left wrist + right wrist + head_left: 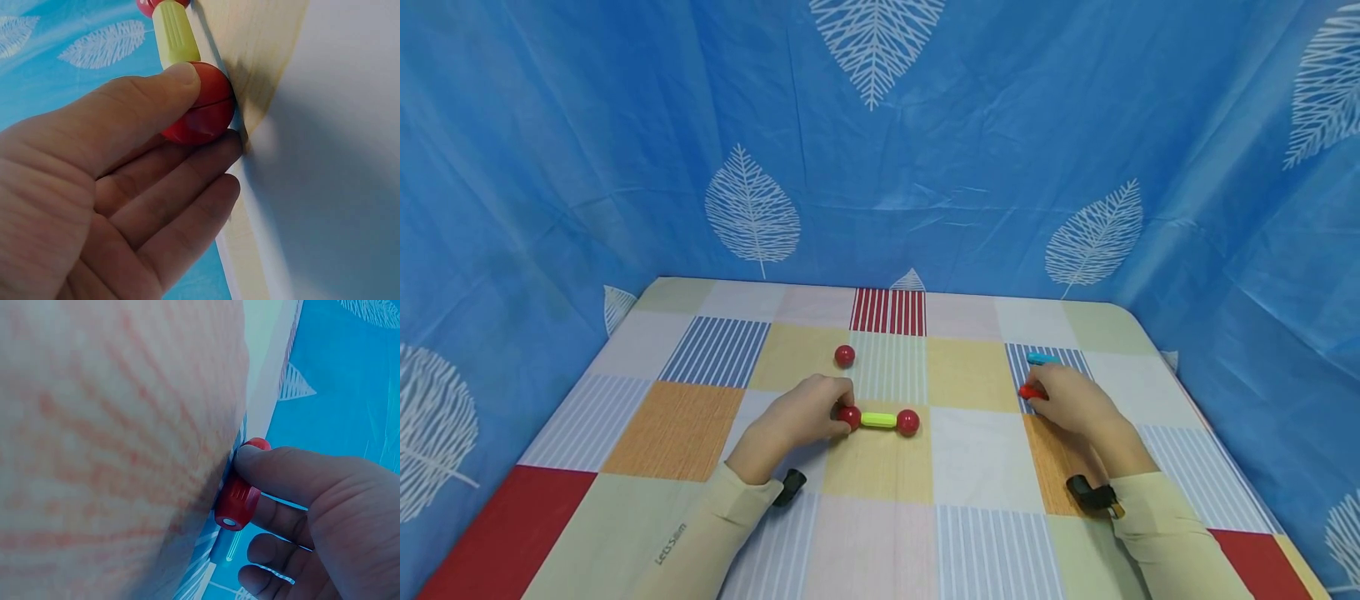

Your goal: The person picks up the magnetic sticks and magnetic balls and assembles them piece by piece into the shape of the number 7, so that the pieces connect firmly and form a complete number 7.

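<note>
On the patchwork cloth lies a yellow-green ridged rod (pixel 878 420) with a dark red ball at each end. My left hand (pixel 805 412) holds the left ball (pixel 209 103) between thumb and fingers, and the right ball (pixel 907 422) touches the rod's other end. At the right, my right hand (pixel 1071 400) pinches a short red ridged rod (pixel 239 500) with a pale metallic spot on its end. Just beyond those fingers lies a blue rod (pixel 1042 358), partly hidden by the hand in the right wrist view.
A loose dark red ball (pixel 845 357) sits beyond the left hand. The table (pixel 880 542) is covered with a patchwork-print cloth, and blue curtains (pixel 880 192) with white leaf prints stand behind it and at both sides.
</note>
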`<act>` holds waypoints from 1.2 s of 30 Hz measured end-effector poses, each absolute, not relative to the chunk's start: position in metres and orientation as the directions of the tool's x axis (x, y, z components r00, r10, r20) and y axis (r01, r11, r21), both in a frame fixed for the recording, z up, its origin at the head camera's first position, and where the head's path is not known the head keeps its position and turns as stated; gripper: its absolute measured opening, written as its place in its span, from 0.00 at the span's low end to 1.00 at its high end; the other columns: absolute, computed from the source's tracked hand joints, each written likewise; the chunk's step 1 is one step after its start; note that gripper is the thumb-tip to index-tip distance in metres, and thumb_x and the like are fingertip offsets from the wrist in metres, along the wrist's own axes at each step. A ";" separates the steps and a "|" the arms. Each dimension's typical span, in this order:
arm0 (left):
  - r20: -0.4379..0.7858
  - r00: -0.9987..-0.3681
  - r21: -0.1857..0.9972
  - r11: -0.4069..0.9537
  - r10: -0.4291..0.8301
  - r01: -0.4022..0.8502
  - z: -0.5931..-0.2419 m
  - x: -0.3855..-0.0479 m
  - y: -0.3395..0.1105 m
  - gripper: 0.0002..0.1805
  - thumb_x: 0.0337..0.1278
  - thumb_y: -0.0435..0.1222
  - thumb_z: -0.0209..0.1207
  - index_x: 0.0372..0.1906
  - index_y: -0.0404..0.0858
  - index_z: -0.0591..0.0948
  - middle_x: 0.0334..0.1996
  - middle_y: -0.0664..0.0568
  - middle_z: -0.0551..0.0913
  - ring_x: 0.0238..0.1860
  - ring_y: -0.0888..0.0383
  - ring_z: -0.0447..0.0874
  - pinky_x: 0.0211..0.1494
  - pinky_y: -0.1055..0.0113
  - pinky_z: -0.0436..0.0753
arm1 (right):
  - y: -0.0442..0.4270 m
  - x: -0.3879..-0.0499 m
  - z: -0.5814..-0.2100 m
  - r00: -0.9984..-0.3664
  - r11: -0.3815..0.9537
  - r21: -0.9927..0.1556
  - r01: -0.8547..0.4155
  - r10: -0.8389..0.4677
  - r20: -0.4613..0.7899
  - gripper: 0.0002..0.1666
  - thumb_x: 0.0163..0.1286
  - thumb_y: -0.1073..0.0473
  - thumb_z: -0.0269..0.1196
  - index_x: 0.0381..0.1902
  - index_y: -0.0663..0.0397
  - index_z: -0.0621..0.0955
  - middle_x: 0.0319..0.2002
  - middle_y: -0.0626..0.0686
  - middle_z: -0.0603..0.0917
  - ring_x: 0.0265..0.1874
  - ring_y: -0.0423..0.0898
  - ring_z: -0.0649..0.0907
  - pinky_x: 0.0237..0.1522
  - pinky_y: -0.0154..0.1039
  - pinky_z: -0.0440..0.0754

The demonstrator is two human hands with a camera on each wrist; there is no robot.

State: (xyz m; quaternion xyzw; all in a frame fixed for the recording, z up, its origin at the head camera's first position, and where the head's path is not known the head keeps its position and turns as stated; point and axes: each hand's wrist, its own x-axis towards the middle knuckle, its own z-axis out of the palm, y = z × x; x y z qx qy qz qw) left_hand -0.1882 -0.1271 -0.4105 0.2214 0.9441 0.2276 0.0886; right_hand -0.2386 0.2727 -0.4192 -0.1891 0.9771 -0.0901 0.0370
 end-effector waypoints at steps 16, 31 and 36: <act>-0.025 -0.879 0.474 0.780 0.476 0.409 -0.412 -0.189 -0.129 0.13 0.47 0.33 0.73 0.32 0.42 0.79 0.26 0.59 0.77 0.27 0.62 0.72 0.33 0.66 0.75 | 0.267 -0.226 -0.420 -0.900 0.891 -0.148 -0.430 -0.437 -0.014 0.11 0.61 0.61 0.70 0.40 0.57 0.82 0.34 0.51 0.82 0.31 0.46 0.77 0.36 0.47 0.78; -0.031 -0.882 0.474 0.784 0.469 0.401 -0.411 -0.188 -0.128 0.12 0.47 0.33 0.73 0.32 0.42 0.79 0.26 0.59 0.77 0.28 0.61 0.72 0.34 0.66 0.75 | 0.260 -0.217 -0.420 -0.878 0.870 -0.127 -0.476 -0.478 0.023 0.11 0.58 0.59 0.72 0.38 0.55 0.82 0.31 0.47 0.81 0.29 0.43 0.76 0.34 0.43 0.78; -0.028 -0.879 0.472 0.781 0.476 0.408 -0.412 -0.188 -0.128 0.12 0.47 0.33 0.73 0.32 0.42 0.79 0.26 0.58 0.77 0.28 0.61 0.72 0.33 0.66 0.75 | 0.255 -0.214 -0.417 -0.886 0.879 -0.127 -0.460 -0.463 0.001 0.11 0.58 0.59 0.72 0.37 0.56 0.83 0.29 0.46 0.80 0.27 0.43 0.74 0.33 0.42 0.77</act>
